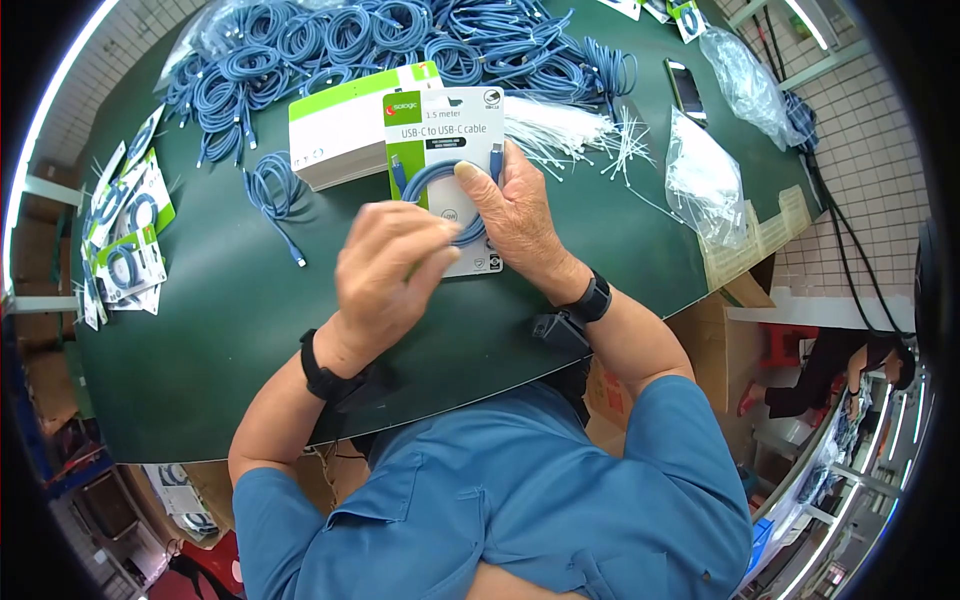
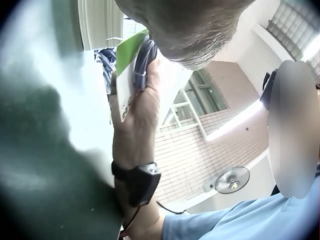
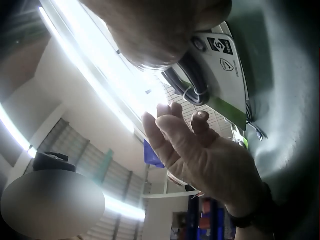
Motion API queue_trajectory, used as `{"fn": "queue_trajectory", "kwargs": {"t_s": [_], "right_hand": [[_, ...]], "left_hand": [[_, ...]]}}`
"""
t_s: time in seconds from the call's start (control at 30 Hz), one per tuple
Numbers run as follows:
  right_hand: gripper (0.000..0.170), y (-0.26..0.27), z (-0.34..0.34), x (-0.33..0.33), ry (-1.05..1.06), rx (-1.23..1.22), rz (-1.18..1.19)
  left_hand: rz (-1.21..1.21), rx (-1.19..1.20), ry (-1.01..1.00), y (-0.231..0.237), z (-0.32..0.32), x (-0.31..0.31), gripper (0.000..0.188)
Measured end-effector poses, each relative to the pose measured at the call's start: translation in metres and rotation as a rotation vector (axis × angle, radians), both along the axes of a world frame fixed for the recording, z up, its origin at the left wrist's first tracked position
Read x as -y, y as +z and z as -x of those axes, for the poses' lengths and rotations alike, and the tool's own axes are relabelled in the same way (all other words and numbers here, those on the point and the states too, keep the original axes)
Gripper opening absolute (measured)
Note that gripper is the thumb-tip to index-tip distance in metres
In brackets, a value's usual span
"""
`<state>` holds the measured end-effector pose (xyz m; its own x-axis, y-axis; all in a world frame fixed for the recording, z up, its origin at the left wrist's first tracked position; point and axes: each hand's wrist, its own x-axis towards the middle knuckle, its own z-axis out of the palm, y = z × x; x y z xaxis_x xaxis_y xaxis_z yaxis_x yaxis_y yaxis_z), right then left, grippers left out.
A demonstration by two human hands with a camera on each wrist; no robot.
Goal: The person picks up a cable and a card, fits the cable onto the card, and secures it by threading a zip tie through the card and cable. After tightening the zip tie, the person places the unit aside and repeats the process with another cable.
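Pinching 1 cable card (image 1: pixel 450 120) by its right edge, the right hand (image 1: pixel 522 218) thumbs the blue coil (image 1: pixel 418 180); the left hand (image 1: pixel 382 268) (relaxed, seemingly empty) sits just beside the coil's left side, the card's long axis pointing away from the body.

Left hand (image 1: pixel 392 268) loosely bent; right hand (image 1: pixel 522 215) gripping.

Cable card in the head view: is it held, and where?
The right hand grips the card by its right side, thumb over the coiled cable.
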<state>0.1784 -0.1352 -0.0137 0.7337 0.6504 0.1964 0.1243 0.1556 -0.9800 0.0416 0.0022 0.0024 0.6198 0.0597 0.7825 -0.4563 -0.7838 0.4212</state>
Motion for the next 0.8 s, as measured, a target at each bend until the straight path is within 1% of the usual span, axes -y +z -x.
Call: {"fn": "queue_trajectory", "kwargs": {"t_s": [0.03,0.07,0.13,0.17,0.2,0.3,0.33,0.4,0.43,0.47,0.53,0.57,0.6,0.67,0.7,0.8], "right_hand": [[0.039,0.002,0.0,0.0,-0.006,0.004,-0.004],[0.037,0.005,0.003,0.0,-0.011,-0.013,-0.041],[0.034,0.01,0.007,-0.001,-0.017,-0.048,-0.114],[0.034,0.011,0.008,-0.001,-0.016,-0.047,-0.115],[0.037,0.011,0.009,-0.001,-0.016,-0.023,-0.115],[0.042,0.011,0.012,-0.001,0.002,0.023,-0.109],[0.046,0.012,0.011,0.0,0.031,0.009,-0.07],[0.054,0.012,0.01,0.004,0.083,-0.019,0.01],[0.054,0.013,0.01,0.003,0.087,-0.017,0.013],[0.057,0.015,0.011,0.001,0.06,-0.004,-0.066],[0.062,0.018,0.012,-0.005,0.011,0.023,-0.227],[0.062,0.021,0.01,-0.004,0.019,0.025,-0.225],[0.064,0.024,0.004,0.001,-0.1,0.251,-0.146],[0.069,0.03,-0.007,0.009,-0.334,0.708,0.012],[0.069,0.032,-0.011,0.011,-0.321,0.714,0.011],[0.066,0.036,-0.017,0.013,-0.364,1.118,0.01]], "left_hand": [[0.031,0.079,0.05,0.004,0.001,-0.003,0.031],[0.029,0.081,0.044,0.007,0.001,-0.002,0.031],[0.449,-0.027,0.132,0.011,0.002,0.001,0.041],[0.659,-0.083,0.179,0.012,0.004,0.002,0.046],[0.66,-0.082,0.182,0.011,0.006,0.004,0.046],[1.081,-0.693,-0.095,0.005,0.015,0.01,0.051],[1.085,-0.69,-0.089,0.003,0.017,0.011,0.051],[1.214,-0.718,-0.17,0.005,0.017,0.013,0.044],[1.279,-0.728,-0.212,0.005,0.017,0.014,0.041],[1.283,-0.721,-0.209,0.004,0.017,0.012,0.041],[1.241,-0.743,-0.148,-0.001,0.017,0.0,0.035],[1.221,-0.754,-0.116,-0.003,0.018,-0.005,0.032],[1.227,-0.746,-0.112,-0.003,0.019,-0.008,0.032],[1.051,-0.754,-0.054,-0.003,0.02,-0.014,0.028],[0.964,-0.755,-0.023,-0.003,0.02,-0.016,0.025],[1.004,-0.658,-0.024,-0.01,0.02,-0.025,0.024]]}}
